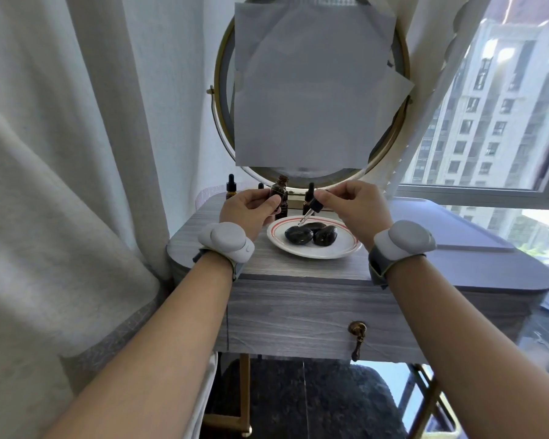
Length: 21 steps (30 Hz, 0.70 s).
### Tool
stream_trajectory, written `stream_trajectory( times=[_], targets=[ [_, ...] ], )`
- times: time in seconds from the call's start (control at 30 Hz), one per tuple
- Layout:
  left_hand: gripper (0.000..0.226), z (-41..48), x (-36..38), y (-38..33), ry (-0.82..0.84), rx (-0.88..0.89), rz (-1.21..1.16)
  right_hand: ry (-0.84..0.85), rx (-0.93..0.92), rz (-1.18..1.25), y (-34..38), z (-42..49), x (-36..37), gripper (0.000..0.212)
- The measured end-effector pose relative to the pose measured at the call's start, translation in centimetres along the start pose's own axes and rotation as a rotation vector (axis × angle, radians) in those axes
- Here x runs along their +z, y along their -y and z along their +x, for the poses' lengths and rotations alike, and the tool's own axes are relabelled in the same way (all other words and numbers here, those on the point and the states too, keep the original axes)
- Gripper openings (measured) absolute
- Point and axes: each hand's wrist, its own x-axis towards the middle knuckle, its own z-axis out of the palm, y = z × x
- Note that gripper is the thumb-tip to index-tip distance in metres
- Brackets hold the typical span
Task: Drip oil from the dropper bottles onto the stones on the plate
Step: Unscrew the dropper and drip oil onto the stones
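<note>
Round white red-ringed plate [343,248] holding three glossy black stones [299,235], left hand [251,205] curled round an uncapped amber glass bottle [280,194] at its ten o'clock, right hand [352,205] pinching a black-bulbed dropper [313,208] — glass tip slanting over them.

Three glossy black stones [311,233] lie touching on a red-ringed white plate [314,254], a tilted dropper [309,211] tip just above them, an uncapped amber bottle [279,196] upright left, capped bottles [231,189] along the table's [298,270] back edge.
</note>
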Motion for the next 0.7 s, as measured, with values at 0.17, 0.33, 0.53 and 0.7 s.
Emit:
stream_trajectory(
  times=[0.17, 0.33, 0.53, 0.7],
  targets=[
    [0.017, 0.0, 0.0, 0.0, 0.001, -0.002, 0.001, 0.031, 0.005, -0.02, 0.1, -0.2, 0.4, 0.027],
    [0.014, -0.1, 0.0, -0.1, 0.009, -0.002, 0.005, 0.046, 0.01, 0.004, 0.1, -0.5, -0.1, 0.028],
    [0.022, -0.2, 0.2, -0.4, 0.011, -0.044, -0.021, -0.018, 0.012, -0.01, -0.2, -0.7, -1.6, 0.02],
    [0.023, -0.2, 0.3, -0.5, 0.008, -0.069, -0.036, -0.081, 0.036, -0.025, -0.8, -0.7, -2.7, 0.02]
  ],
)
